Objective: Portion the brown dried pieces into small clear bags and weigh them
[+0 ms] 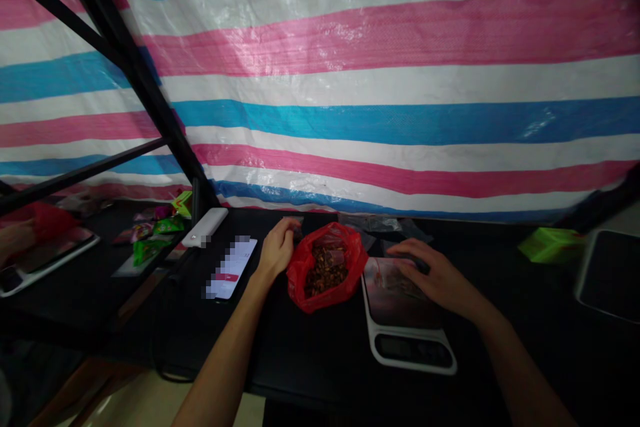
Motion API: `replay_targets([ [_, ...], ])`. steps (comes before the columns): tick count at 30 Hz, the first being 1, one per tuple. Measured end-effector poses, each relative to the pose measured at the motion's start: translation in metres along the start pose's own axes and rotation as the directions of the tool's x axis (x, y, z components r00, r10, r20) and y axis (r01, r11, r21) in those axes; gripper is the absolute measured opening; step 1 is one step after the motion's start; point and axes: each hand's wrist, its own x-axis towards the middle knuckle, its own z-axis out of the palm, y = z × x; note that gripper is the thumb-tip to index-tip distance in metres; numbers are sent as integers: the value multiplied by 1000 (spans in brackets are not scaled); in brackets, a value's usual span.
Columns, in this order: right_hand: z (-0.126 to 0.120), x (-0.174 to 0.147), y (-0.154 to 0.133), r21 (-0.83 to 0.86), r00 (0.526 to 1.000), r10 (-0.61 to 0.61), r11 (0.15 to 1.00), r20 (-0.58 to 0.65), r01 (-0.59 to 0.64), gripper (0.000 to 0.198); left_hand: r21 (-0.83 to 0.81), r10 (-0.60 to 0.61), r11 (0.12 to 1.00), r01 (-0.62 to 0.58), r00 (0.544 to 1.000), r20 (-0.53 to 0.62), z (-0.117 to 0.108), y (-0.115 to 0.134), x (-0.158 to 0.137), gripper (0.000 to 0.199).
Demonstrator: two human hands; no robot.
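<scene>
Sitting mid-frame, unemptied, the red bag is holding brown pieces; left hand and right hand are hiding their grips.

Kitchen scale: display too dark to read; platform partly covered by right hand; dark item at its fingers mostly hidden, unidentified. Red plastic bag: brown pieces too small to identify. Smartphone: screen partly pixelated. Co-worker's hand: cut off at left edge, blurred. White-rimmed device: cut off at right edge.
</scene>
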Motion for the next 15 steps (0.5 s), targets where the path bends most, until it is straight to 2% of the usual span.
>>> replay_targets([
  [4,0,-5,-1,-30,991,72,997,114,-69,50,44,5,999,-3,999,-44,-1,4,-1,34],
  [7,3,-8,-1,-83,981,119,991,156,-108,65,54,13,998,-10,998,-58,-2,7,-1,34],
  [12,10,-8,1,-122,981,124,987,149,-106,68,38,34,999,-32,998,-61,-2,9,-1,33],
  [15,10,-8,1,-122,983,134,985,126,-118,63,11,50,999,-49,996,-76,-3,11,-1,31],
])
